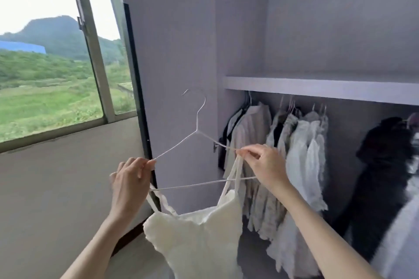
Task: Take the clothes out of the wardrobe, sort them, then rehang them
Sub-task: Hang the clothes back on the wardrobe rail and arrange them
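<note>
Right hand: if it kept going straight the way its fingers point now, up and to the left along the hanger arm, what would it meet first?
The right hand would most likely slide up the white wire hanger to its neck, then meet the wardrobe side panel behind, though depth there is unclear.

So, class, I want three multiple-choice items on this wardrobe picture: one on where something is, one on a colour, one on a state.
1. Where is the window?
A. left of the wardrobe
B. right of it
C. behind the person

2. What colour is the top on the hanger?
A. black
B. cream
C. red

3. What is the state of the hanger?
A. hooked on the rail
B. lying on the shelf
C. held in both hands

Answers: 1 A, the window sits left of the wardrobe side. 2 B, the fabric is cream. 3 C, the left hand and right hand each pinch a hanger arm, its hook free.
</note>
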The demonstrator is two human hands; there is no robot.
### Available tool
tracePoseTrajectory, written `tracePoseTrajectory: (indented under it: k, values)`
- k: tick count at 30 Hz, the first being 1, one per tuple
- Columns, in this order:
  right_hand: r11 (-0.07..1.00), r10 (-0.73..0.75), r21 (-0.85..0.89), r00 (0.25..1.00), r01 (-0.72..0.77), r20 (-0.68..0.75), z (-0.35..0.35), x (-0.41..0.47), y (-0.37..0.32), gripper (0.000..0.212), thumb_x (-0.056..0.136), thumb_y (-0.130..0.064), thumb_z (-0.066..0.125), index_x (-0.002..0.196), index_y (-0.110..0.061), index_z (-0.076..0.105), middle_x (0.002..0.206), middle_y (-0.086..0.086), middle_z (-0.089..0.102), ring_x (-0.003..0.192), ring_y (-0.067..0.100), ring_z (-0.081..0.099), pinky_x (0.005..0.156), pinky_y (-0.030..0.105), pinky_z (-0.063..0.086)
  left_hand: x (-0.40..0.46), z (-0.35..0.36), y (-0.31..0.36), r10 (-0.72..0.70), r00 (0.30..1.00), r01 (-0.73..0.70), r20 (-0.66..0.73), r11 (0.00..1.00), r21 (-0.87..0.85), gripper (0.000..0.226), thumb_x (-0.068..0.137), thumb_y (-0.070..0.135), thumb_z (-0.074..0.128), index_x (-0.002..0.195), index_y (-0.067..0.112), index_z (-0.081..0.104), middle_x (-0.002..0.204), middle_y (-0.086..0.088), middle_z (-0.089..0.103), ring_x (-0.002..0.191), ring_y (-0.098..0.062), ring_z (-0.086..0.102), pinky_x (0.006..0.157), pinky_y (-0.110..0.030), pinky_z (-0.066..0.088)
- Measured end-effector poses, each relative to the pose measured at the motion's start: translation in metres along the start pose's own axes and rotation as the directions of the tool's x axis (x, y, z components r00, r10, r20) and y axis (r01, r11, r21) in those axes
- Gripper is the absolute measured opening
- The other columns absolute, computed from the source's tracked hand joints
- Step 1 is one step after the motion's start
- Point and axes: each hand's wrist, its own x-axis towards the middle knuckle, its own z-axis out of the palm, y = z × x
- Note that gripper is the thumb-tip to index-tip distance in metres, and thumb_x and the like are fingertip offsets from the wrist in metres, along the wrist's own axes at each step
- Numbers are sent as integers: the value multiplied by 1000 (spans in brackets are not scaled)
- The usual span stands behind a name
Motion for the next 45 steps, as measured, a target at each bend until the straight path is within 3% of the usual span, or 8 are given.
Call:
tracePoseTrajectory:
  k: [7,11,15,18,26,35,39,45]
  values:
    - [956,291,-90,857,-280,424,-53,-21,59,15,92,-38,54,93,-27,65,75,-16,60,70,-3,56,66,19,46,3,102,25,8,976,14,218,995,-96,23,94,20,54,72,17,62,79,3,54,79,-25,46,81,-37,28]
    - [899,400,-9,811,-438,427,-78,-44,66,17,95,-22,53,82,-15,62,54,-2,50,39,8,48,45,15,37,1,147,47,69,934,-15,351,988,-154,26,94,18,52,75,5,64,81,-3,56,79,-25,43,74,-26,18]
    - [849,510,-22,806,-528,301,-91,-63,71,26,95,-19,51,74,-6,57,51,-1,53,37,8,47,46,15,35,2,178,77,169,869,-60,465,969,-239,25,95,18,50,79,5,65,83,-2,54,82,-29,49,78,-30,25]
    - [796,606,-73,789,-601,106,-95,-78,79,25,93,-20,53,70,-11,57,49,-8,51,43,4,42,53,16,35,-5,203,98,295,768,-86,568,927,-365,26,97,13,43,114,14,62,116,-6,57,103,-26,53,87,-33,38]
    - [535,844,202,512,-820,-157,-102,-100,99,20,93,-12,46,74,-11,51,59,0,44,50,13,35,49,23,30,-36,237,124,406,548,-83,732,897,-435,36,98,17,40,134,17,44,133,-9,46,116,-31,48,94,-32,38]
    - [541,826,229,461,-809,-325,-81,-41,145,18,90,-4,36,89,-10,53,73,0,49,58,12,40,51,24,33,-20,275,128,410,549,-46,728,885,-463,35,99,19,40,133,15,45,138,-5,43,117,-28,49,95,-28,38]
    - [580,790,208,481,-788,-380,-87,3,183,25,88,1,32,70,-14,40,66,-2,38,52,11,32,44,21,24,-2,305,140,401,592,-42,699,881,-471,33,99,17,40,131,14,47,137,-5,44,120,-16,45,87,-12,28]
    - [595,767,148,503,-790,-399,-98,60,240,15,91,-1,33,87,-9,46,87,6,47,59,11,37,49,23,27,22,351,159,330,625,-18,708,912,-409,31,98,16,40,128,13,50,135,-9,46,111,-34,53,89,-33,43]
